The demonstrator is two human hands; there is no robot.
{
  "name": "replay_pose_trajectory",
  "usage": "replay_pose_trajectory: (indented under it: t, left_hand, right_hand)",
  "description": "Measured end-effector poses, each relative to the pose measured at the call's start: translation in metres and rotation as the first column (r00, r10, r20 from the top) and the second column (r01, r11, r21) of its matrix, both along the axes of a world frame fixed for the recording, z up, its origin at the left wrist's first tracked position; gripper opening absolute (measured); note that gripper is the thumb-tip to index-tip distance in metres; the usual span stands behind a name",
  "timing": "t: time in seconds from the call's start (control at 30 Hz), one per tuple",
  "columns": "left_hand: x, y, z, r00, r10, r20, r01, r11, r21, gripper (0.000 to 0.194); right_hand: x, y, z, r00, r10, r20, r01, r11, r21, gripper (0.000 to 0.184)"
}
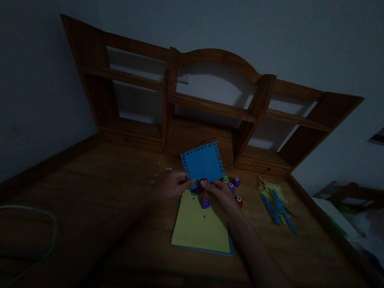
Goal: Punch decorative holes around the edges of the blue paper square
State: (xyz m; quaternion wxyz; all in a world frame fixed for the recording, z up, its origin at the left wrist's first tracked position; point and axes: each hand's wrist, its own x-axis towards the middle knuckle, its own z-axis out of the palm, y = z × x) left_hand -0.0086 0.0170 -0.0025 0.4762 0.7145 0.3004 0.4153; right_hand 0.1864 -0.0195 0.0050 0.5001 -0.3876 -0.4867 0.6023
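A blue square sheet [203, 162] with small holes punched along its edges is held up over the wooden desk [101, 198]. My left hand [171, 184] pinches its lower left corner. My right hand [220, 193] grips its lower edge together with a small dark punch [198, 187]. A purple punch [204, 203] lies just under my right hand on a yellow stack of paper [199, 226].
Several small round punches [235, 182] lie to the right of the hands. Blue and yellow paper strips [276, 201] lie further right. A wooden shelf hutch [210, 109] stands at the desk's back. A pale cable [20, 230] loops at the left front.
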Motion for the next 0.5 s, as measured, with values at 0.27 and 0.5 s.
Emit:
replay_pose_trajectory:
  t: [0.27, 0.5]
  left_hand:
    - [-0.0023, 0.0045, -0.0055, 0.998, -0.020, -0.054, 0.018, 0.999, -0.050, 0.040]
    - [-0.0020, 0.0056, -0.0052, 0.998, -0.044, -0.034, 0.042, 0.998, -0.038, 0.038]
  right_hand:
    - [0.0029, 0.0040, -0.0007, 1.000, 0.011, 0.014, -0.011, 1.000, -0.028, 0.030]
    - [0.0039, 0.0055, -0.0037, 1.000, 0.027, -0.005, -0.027, 0.998, -0.051, 0.027]
